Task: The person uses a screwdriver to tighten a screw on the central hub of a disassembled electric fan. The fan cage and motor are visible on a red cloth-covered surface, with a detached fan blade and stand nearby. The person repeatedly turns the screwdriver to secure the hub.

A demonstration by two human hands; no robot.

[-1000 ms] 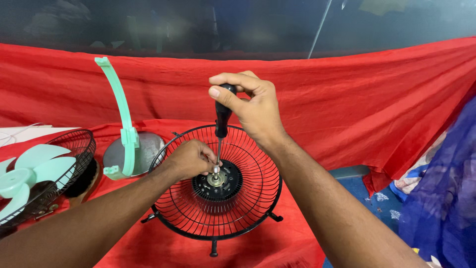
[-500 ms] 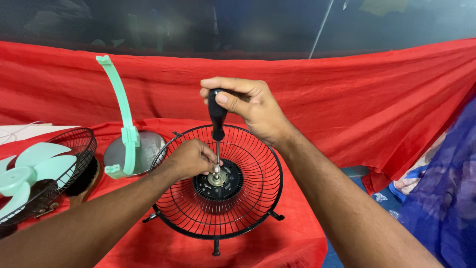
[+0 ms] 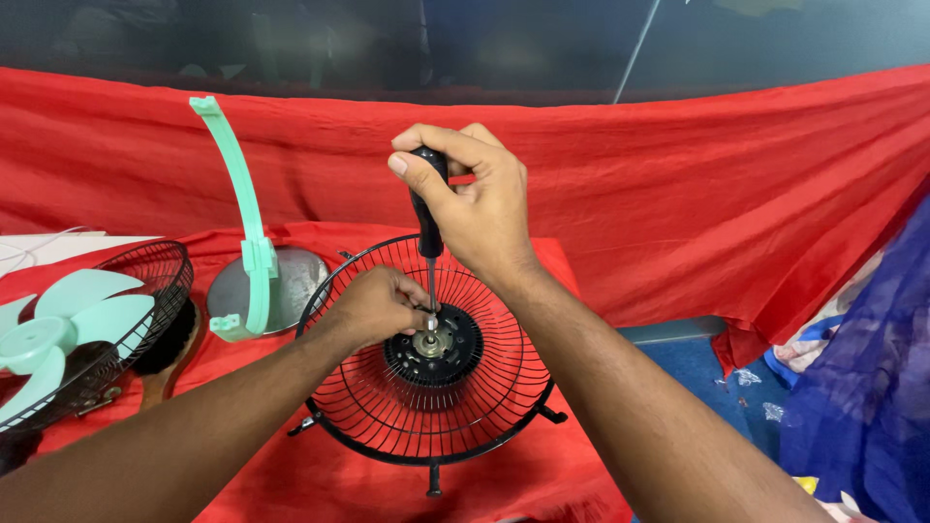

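A big red cloth point(image 3: 678, 194) covers the counter, the round black fan cage point(image 3: 426, 407) sits on it, the right hand point(image 3: 475, 208) grips a black screwdriver point(image 3: 426, 218) upright, and the left hand point(image 3: 378, 305) pinches its tip.

Both forearms are bare, with no sleeves, rings or watch.

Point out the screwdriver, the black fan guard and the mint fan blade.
screwdriver point(image 3: 424, 218), head view, black handle below the right hand
fan guard point(image 3: 504, 407), head view, wire rim
fan blade point(image 3: 58, 315), head view, hub area
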